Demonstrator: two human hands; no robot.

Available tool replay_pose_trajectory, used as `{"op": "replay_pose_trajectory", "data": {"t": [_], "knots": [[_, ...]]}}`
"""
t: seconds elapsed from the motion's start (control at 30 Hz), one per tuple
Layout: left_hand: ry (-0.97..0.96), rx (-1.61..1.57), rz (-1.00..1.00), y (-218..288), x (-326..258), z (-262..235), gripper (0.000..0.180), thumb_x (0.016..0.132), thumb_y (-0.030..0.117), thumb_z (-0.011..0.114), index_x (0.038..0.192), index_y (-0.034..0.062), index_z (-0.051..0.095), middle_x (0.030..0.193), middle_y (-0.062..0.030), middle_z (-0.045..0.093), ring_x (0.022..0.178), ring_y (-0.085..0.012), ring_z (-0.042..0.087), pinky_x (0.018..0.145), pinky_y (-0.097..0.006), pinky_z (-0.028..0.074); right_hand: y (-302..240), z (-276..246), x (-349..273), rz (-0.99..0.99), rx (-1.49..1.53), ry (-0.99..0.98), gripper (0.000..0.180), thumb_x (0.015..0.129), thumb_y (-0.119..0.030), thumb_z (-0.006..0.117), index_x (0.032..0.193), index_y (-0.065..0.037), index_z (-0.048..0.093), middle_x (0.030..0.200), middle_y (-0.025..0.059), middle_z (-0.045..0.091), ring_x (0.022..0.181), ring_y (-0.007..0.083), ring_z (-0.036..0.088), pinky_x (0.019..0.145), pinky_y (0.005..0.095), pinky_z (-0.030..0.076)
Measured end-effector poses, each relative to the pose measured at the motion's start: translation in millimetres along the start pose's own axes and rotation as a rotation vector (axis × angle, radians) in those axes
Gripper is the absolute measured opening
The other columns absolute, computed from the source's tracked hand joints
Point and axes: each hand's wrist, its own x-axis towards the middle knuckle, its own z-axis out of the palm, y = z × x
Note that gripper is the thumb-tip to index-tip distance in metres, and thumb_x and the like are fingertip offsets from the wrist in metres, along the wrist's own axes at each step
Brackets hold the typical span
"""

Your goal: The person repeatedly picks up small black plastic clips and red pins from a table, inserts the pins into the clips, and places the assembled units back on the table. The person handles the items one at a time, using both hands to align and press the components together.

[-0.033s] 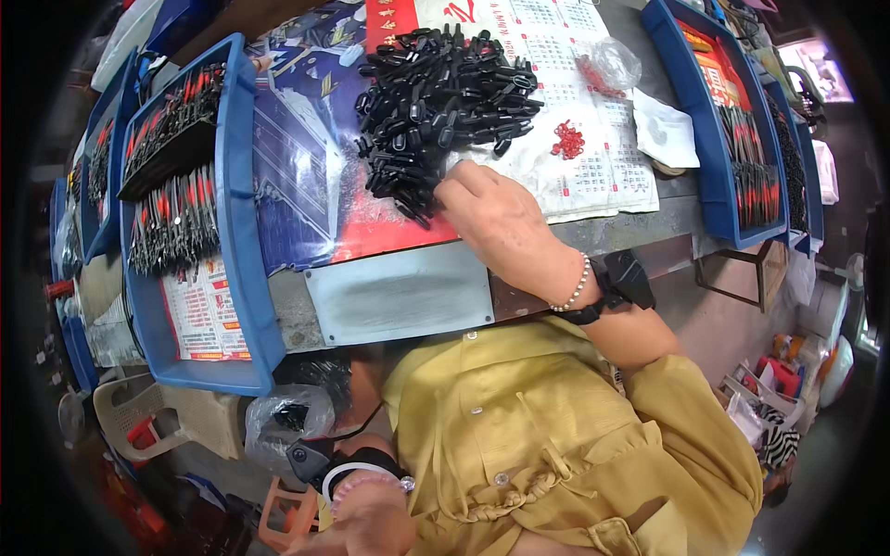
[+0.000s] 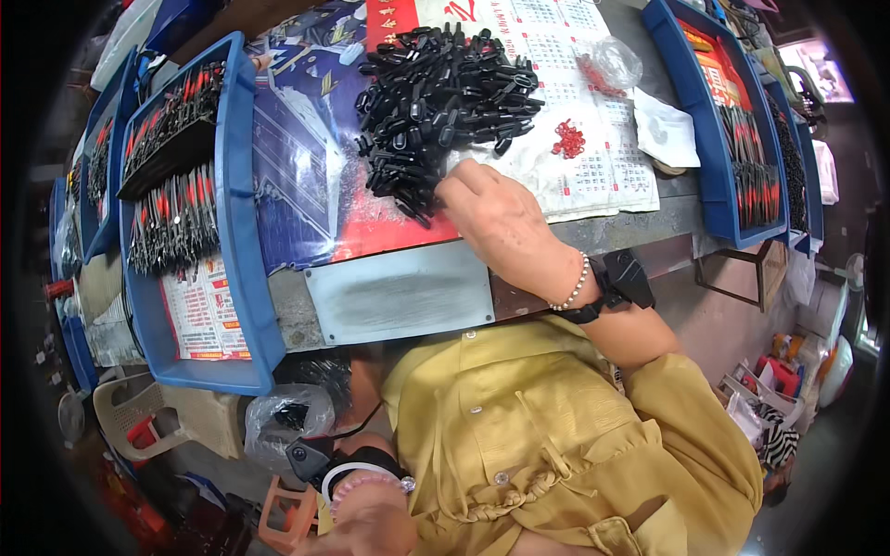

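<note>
Right hand (image 2: 501,215) at near edge of black parts (image 2: 440,102), fingers (image 2: 454,192) curled, grip hidden. Left hand (image 2: 371,528) low, finger state unclear. Red bits (image 2: 568,139) rightward.

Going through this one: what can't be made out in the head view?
Right hand, head view: its own back hides whether it grips any black plastic pieces.
Left hand, head view: the lower edge cuts it off, so its grip is unseen.
Small red pieces, head view: too small to tell their exact shape.
</note>
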Motion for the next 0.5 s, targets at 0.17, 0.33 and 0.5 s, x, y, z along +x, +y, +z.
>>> {"op": "replay_pose_trajectory", "data": {"t": [0.17, 0.33, 0.5], "knots": [[-0.469, 0.032, -0.084, 12.1, 6.7, -35.4, 0.039, 0.089, 0.015, 0.061, 0.128, 0.0150, 0.053, 0.134, -0.0030, 0.049, 0.117, -0.0205, 0.051, 0.091, -0.044, 0.048, -0.8, -1.1, 0.1, 0.135, 0.024, -0.059, 0.013, 0.076, -0.004, 0.058, 0.088, -0.004, 0.053, 0.087, 0.0121, 0.052, 0.082, 0.0304, 0.057, 0.068, 0.0394, 0.049], [-0.238, 0.508, -0.558, -16.4, -9.1, -80.3, 0.030, 0.091, 0.002, 0.052, 0.121, -0.0012, 0.051, 0.115, -0.0164, 0.056, 0.098, -0.0220, 0.058, 0.083, -0.033, 0.048, 3.2, -21.2, -2.2, 0.085, 0.034, -0.078, 0.021, 0.073, -0.007, 0.066, 0.089, -0.003, 0.053, 0.086, 0.0130, 0.053, 0.085, 0.0314, 0.055, 0.071, 0.0388, 0.046], [0.201, 0.793, -0.895, -71.1, -33.8, -101.7, 0.033, 0.095, 0.003, 0.050, 0.127, -0.0062, 0.045, 0.119, -0.0129, 0.057, 0.103, -0.0184, 0.059, 0.089, -0.031, 0.049, -4.6, -59.5, -28.7, 0.132, 0.415, -0.199, 0.017, 0.075, -0.013, 0.067, 0.085, -0.006, 0.054, 0.080, 0.0115, 0.057, 0.078, 0.0304, 0.058, 0.066, 0.0419, 0.047]]}}
